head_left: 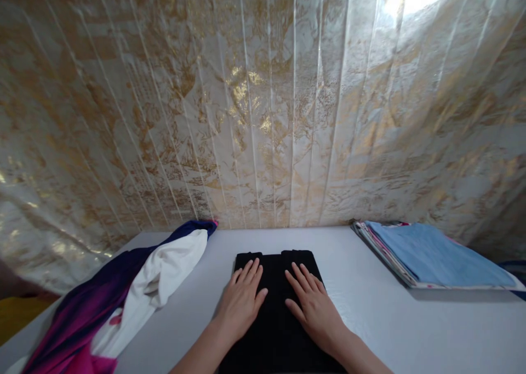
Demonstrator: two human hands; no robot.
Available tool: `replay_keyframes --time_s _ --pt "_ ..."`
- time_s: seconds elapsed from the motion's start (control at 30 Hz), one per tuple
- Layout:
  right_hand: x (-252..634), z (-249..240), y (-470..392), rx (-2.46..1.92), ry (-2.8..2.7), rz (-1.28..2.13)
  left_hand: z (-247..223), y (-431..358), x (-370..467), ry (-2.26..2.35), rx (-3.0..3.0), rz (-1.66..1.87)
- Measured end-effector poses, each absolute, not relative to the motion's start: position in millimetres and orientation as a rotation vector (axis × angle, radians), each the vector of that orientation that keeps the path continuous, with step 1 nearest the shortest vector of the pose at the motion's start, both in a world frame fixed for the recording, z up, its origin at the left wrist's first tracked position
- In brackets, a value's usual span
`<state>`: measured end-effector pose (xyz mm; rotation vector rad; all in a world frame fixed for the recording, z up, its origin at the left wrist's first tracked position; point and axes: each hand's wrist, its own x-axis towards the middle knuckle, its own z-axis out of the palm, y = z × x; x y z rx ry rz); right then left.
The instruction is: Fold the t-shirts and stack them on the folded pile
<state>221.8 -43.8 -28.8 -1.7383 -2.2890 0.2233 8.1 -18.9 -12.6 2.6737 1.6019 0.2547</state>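
Observation:
A black folded garment [276, 319] lies flat on the white table [181, 330] in front of me; its exact kind I cannot make out. My left hand [242, 297] rests palm down on its left side, fingers stretched toward the far edge. On its right side, my right hand [314, 305] lies flat too, with the fingers slightly spread. Between the two hands a strip of the black cloth shows. Both hands are open and grip nothing.
Loose clothes lie at the left: a white garment [164, 275] over a purple and navy one [98, 292]. A stack of folded clothes with a light blue one [435, 256] on top sits at the right. Shiny patterned sheeting [263, 116] hangs behind the table.

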Motion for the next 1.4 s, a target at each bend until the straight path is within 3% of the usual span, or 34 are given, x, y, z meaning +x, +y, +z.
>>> replay_keyframes --time_s 0.3,0.57,0.8,1.03,1.17,1.4 --pt "221 -30 -43 -1.736 -2.311 0.202 -21 -11 9 1.659 2.657 0.320" --pt "222 -28 -44 -1.749 -2.342 0.178 0 48 2 1.793 2.638 0.503" --pt "223 -32 -42 -1.724 -2.347 0.151 -9 65 7 1.888 2.580 0.531" --pt "223 -34 -43 -1.717 -2.337 0.130 -6 31 18 1.766 2.667 0.578" --pt "220 -35 -43 -1.707 -2.330 0.161 -16 4 24 1.496 2.767 0.388" --pt "238 -27 -40 -1.656 -2.188 0.252 -27 -20 20 1.553 2.742 0.403"
